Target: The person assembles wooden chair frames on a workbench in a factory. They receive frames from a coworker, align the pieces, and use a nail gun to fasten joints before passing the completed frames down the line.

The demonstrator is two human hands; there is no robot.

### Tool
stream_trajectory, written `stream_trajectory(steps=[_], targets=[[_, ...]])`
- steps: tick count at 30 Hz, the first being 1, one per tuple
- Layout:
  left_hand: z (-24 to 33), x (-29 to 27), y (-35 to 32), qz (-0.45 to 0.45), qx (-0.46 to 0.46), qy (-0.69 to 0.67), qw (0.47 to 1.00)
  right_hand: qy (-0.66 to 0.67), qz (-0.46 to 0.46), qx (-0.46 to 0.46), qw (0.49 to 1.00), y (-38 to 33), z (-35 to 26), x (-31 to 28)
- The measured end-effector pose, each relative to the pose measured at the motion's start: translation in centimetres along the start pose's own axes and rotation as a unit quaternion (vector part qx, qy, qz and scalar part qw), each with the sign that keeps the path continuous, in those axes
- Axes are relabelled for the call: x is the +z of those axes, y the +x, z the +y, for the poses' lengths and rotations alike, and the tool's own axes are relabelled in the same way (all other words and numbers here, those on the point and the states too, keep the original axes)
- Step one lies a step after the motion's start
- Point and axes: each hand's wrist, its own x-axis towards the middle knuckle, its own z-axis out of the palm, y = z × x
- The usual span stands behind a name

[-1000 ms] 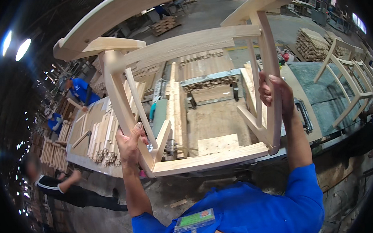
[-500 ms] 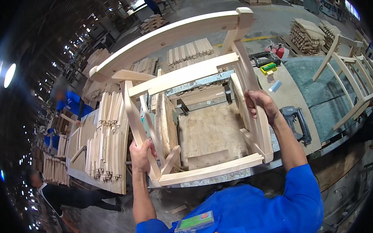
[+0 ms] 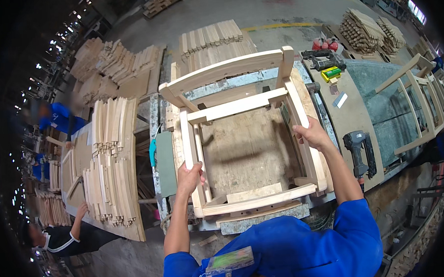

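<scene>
- Chair frame (image 3: pixel 242 137): unfinished pale wood, lying over the workbench (image 3: pixel 242 152), backrest rail at the far end, front rail nearest the person.
- Left hand (image 3: pixel 189 177): fingers wrapped around the left side rail.
- Right hand (image 3: pixel 312 134): fingers curled over the right side rail.
- Nail gun (image 3: pixel 359 150): on the side board to the right, apart from the frame.
- Stacked curved slats (image 3: pixel 109 163): on the table to the left.
- Risk, as judged: an uneven grip could let the frame tip or slide off the bench edge; fingers between rail and benchtop could be pinched.
</scene>
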Motion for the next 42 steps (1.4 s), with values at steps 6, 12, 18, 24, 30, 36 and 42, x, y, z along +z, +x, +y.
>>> stream_trajectory(steps=[6, 12, 18, 24, 30, 36, 42], targets=[[-2.2, 0.4, 3.8, 0.03, -0.035, 0.141, 0.989, -0.049, 0.032, 0.05, 0.997, 3.7, 4.3, 1.3], [7.5, 1.3, 2.9, 0.178, 0.105, 0.552, 0.808, -0.374, 0.101, -0.114, 0.915, 4.4, 1.1, 2.4], [-1.6, 7.4, 6.0, -0.169, 0.048, 0.545, 0.82, -0.449, -0.134, -0.015, 0.883, 2.4, 4.7, 14.2], [-8.7, 8.7, 4.7, -0.197, 0.022, 0.588, 0.784, -0.564, -0.074, -0.124, 0.813, 0.0, 13.0, 17.6], [-11.9, 8.9, -1.1, -0.165, 0.05, 0.597, 0.784, -0.555, -0.152, -0.079, 0.814, -4.2, 14.6, 17.4], [-13.0, 8.8, -0.7, -0.14, 0.036, 0.6, 0.787, -0.503, -0.314, 0.096, 0.799, -2.3, 13.1, 18.8], [-12.8, 8.2, -0.6, -0.119, 0.069, 0.568, 0.812, -0.491, -0.35, 0.179, 0.778, -0.2, 12.1, 21.3]])
